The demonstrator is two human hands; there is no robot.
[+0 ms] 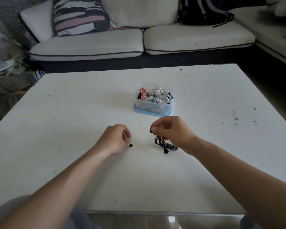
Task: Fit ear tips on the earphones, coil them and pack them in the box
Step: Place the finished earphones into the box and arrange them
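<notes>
Black wired earphones (165, 145) lie tangled on the white table (73, 113), partly under my right hand (170, 129). That hand pinches one black earbud at its fingertips, and the cable hangs down from it to the table. My left hand (116, 139) has its fingers curled down at the table surface, and a small black ear tip (131, 145) sits at its fingertips; whether the fingers hold it I cannot tell. Behind my hands stands a clear plastic box (153, 105) on a blue lid, filled with several coiled white, red and blue earphones.
A white sofa (139, 45) with cushions runs along the far side of the table, and a black backpack (205, 10) rests on it. Clothes and clutter (5, 63) lie at the left. Small dark specks (236, 119) dot the table's right part.
</notes>
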